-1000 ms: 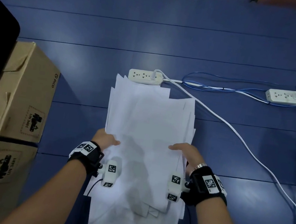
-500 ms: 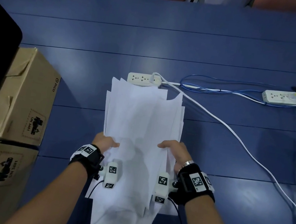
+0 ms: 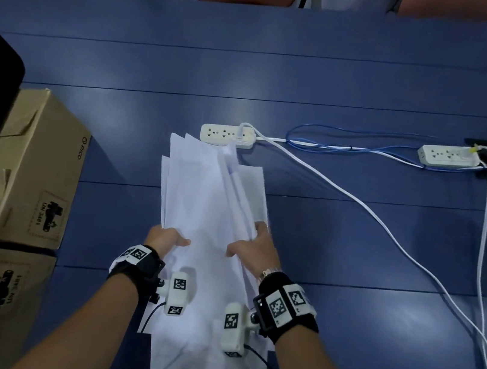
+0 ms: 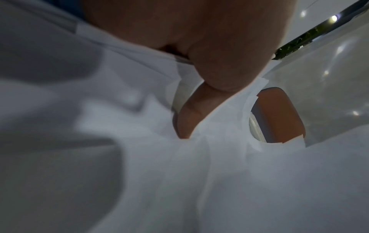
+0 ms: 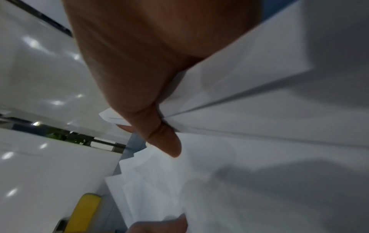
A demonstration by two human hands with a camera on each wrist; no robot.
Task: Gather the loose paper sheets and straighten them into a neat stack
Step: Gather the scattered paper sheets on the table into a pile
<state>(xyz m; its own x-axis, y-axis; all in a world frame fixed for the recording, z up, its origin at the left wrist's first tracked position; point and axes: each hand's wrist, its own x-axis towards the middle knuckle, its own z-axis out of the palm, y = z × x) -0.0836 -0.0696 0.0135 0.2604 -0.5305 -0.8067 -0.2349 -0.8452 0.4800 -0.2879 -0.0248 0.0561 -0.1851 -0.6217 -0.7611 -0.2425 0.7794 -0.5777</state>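
A loose bundle of white paper sheets (image 3: 202, 197) lies lengthwise on the blue table (image 3: 345, 89), bowed upward along its middle, its edges fanned out unevenly. My left hand (image 3: 166, 239) grips the bundle's left edge, thumb on top. My right hand (image 3: 253, 246) grips the right edge, thumb on top and fingers underneath. In the left wrist view the thumb (image 4: 199, 100) presses into the sheets (image 4: 179, 181). The right wrist view shows the thumb (image 5: 159, 137) pinching several folded-up sheets (image 5: 259, 141). The near end of the bundle hangs over the table's front edge.
A white power strip (image 3: 227, 133) lies just past the sheets' far end, its white cable (image 3: 373, 213) running right to the front edge. A second strip (image 3: 449, 155) sits far right with blue wires. Two cardboard boxes (image 3: 30, 165) stand at the left.
Both hands have pushed inward, the right one most. The bundle has narrowed and buckled upward into a ridge, and its right edge has drawn in to the left.
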